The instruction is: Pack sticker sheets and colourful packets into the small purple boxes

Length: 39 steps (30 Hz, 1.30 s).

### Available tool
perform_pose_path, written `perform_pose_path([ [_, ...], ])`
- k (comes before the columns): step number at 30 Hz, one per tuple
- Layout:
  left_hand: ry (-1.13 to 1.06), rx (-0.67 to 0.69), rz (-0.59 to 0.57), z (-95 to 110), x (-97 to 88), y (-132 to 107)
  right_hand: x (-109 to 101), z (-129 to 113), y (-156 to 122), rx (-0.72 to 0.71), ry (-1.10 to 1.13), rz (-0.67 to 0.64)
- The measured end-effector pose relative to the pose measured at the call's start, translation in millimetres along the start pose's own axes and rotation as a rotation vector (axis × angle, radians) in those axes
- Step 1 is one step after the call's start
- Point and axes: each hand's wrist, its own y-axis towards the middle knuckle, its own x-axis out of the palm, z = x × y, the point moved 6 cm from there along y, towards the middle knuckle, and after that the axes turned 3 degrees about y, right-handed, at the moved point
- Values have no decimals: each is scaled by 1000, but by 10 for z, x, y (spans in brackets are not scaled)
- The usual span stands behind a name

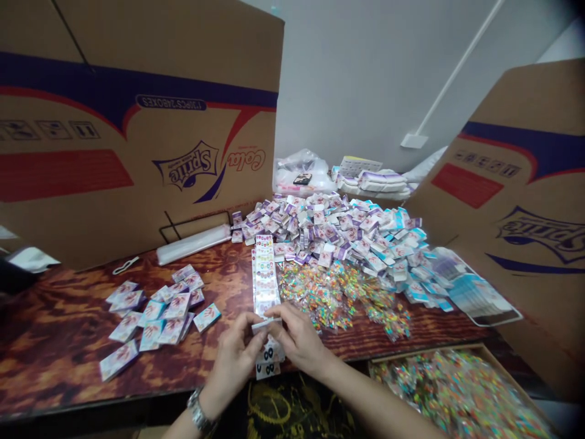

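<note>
Pinching the sticker strip (265, 274) between the left hand (233, 360) and right hand (299, 338), fingers clamped together on its end, with the strip best held straight and flat against the table (59, 347).

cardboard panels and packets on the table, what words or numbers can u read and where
"Sprite": left cardboard box panel, upside down
"Cola": same panel, upside down
"Sprite": right cardboard box panel, upside down
Small print on the left panel's blue band: too blurred
Packets and printed strip: too small
</note>
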Motion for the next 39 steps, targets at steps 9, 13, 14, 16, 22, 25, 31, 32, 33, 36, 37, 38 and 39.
perform_pose_path([
  [9,-40,-28,0,-15,74,-30,122,41,0,-68,-124,58],
  [13,183,77,92,-22,24,12,129,99,61,81,-78,21],
  [14,191,77,82,-22,34,21,86,186,111,141,-107,-20],
  [16,157,45,45,-33,50,19,-116,486,250,298,-241,-126],
  [22,83,-28,20,-109,-14,-71,-1260,1579,690,646,-590,-115],
  [25,106,10,-14,-85,-3,-83,-1407,1858,728,749,-705,-197],
  [31,253,125,-24,51,-55,-63,-1383,1630,747,702,-742,-192],
  [32,301,164,-7,103,-56,-46,-1366,1504,740,665,-722,-177],
  [33,357,215,17,169,-44,-24,-1327,1358,722,623,-693,-167],
  [36,544,397,92,384,82,49,-1029,846,591,473,-561,-189],
  [37,601,442,92,427,147,68,-877,664,529,403,-492,-212],
  [38,646,467,76,442,209,80,-711,462,471,286,-357,-221],
  [39,676,476,49,429,259,83,-564,300,402,214,-260,-224],
])
